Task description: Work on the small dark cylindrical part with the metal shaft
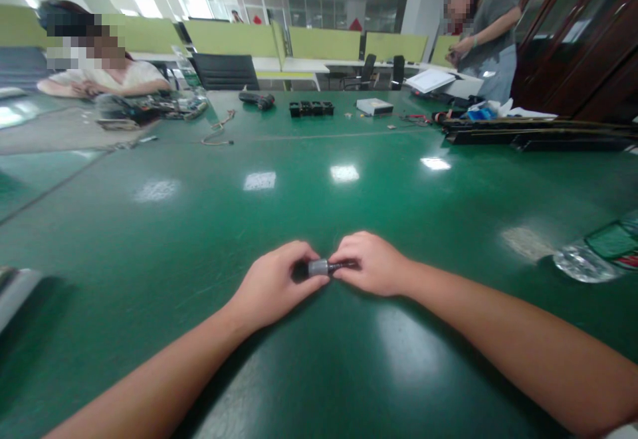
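Between my two hands, low over the green tabletop (299,206), is a small grey cylindrical piece (318,267) with a thin dark rod-like part (343,265) on its right side. The thumb and fingers of my left hand (274,279) are closed round the grey end. My right hand (371,263) pinches the dark part. Fingers cover both ends, so I cannot tell exactly what kind of thing it is.
A clear plastic bottle (593,260) lies at the right. Along the far side are a black slotted block (312,108), a white box (373,106), a cable (216,135) and long black strips (538,132). One person (104,60) sits far left; another (491,34) stands far right.
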Tool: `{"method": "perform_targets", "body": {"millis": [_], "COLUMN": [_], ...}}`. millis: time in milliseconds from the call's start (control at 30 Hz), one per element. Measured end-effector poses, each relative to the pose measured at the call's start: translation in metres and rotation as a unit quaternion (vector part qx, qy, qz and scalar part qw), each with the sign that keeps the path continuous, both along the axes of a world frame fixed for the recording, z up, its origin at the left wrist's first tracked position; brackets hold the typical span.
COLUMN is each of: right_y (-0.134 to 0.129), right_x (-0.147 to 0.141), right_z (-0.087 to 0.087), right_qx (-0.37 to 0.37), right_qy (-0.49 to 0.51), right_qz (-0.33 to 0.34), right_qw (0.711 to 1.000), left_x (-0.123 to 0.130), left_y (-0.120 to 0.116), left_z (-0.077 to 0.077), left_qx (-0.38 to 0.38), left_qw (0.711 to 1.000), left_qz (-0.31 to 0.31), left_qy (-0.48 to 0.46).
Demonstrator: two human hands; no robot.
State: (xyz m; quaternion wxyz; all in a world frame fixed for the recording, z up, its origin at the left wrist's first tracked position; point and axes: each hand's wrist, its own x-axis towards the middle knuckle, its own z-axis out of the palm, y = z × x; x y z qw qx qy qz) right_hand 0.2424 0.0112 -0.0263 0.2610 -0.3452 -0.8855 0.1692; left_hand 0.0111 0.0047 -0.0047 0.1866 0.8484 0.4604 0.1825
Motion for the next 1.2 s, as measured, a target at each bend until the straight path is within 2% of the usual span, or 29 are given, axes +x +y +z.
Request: {"method": "perform_targets", "body": {"millis": [1200], "right_y": [0.0019], "right_x": [0.0019], "right_z": [0.0022], "right_qx": [0.001], "right_qy": [-0.002], "right_qz": [0.012], "right_qw": [1.000], "left_x": [0.0005], "left_y": [-0.0001], "left_z": [0.0045], "left_qx": [-0.007], "left_qw": [1.000], "left_qz": [0.020], "left_qy": [0.008]}}
